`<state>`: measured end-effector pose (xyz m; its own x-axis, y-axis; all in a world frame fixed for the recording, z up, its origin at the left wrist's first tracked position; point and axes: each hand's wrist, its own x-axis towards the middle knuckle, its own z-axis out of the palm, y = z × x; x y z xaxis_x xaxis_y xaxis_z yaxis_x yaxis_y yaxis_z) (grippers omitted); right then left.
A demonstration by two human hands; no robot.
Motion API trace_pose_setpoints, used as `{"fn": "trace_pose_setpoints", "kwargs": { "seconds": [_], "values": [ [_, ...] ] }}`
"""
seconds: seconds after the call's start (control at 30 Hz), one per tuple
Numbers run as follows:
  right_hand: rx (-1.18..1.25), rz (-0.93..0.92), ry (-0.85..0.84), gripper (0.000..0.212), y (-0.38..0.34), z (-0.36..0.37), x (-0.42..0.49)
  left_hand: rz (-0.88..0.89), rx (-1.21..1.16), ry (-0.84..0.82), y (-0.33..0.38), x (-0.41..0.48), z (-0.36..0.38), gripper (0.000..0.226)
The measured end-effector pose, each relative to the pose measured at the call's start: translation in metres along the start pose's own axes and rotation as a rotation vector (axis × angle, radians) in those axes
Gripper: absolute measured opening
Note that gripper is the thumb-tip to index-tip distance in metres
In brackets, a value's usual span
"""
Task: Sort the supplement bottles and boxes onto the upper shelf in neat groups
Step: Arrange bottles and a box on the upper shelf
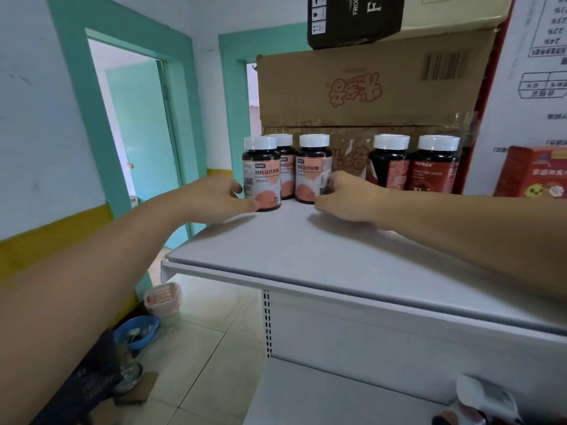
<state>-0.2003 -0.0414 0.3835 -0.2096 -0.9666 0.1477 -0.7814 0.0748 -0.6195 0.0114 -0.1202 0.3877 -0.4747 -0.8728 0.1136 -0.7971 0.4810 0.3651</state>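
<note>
Supplement bottles [288,179]: three dark, round plastic bottles with white ribbed screw caps and pink-and-white labels stand in a tight cluster at centre left of the frame, towards the back of the white metal upper shelf [306,246].
Left hand: your left hand [214,197] curls against the lower left side of the front pink-label bottle [261,176], with the thumb tip at its base.
Right hand: your right hand [343,194] pinches the lower right side of the right pink-label bottle [313,170], fingers curled round it.
Hidden one: the rear pink-label bottle [284,154] sits behind and between those two. I cannot tell whether it touches them.
Step in hand: you appear to be squaring up this pink group. Press low, near the bases, with both hands together, so the tall bottles slide rather than tip. Turn the labels to face forward.
Neighbours: two dark, white-capped red-label bottles [434,168] stand right of centre, apart from the pink group. Leave that gap open so the kinds read as separate. A red cardboard box [534,173] sits at the right edge.
Surfaces: the shelf looks smooth and painted, so the bases should glide easily. The glossy labels may slip under your fingers.
Backstop: brown corrugated cartons [368,93] stand close behind, so push back gently.
</note>
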Motion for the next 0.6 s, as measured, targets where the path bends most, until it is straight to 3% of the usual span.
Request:
{"fn": "trace_pose_setpoints", "kwargs": {
  "seconds": [0.03, 0.1, 0.3, 0.43, 0.6],
  "values": [
    [-0.075, -0.028, -0.013, 0.033, 0.002, -0.004, -0.01, 0.015, 0.048, 0.0, -0.001, -0.006, -0.001, 0.055],
    [-0.21, -0.084, -0.007, 0.041, 0.006, -0.011, -0.032, 0.051, 0.066, 0.021, 0.002, -0.023, -0.004, 0.042],
    [-0.295, -0.049, -0.015, 0.03, 0.013, -0.033, -0.109, 0.163, 0.116, 0.063, 0.02, -0.077, -0.002, 0.038],
    [-0.265, 0.004, 0.097, 0.016, 0.025, -0.051, -0.167, 0.222, 0.102, 0.087, 0.028, -0.112, 0.002, 0.034],
    [-0.221, 0.072, 0.266, 0.018, 0.04, -0.066, -0.242, 0.284, 0.014, 0.169, 0.04, -0.157, 0.015, 0.031]
  ]
}}
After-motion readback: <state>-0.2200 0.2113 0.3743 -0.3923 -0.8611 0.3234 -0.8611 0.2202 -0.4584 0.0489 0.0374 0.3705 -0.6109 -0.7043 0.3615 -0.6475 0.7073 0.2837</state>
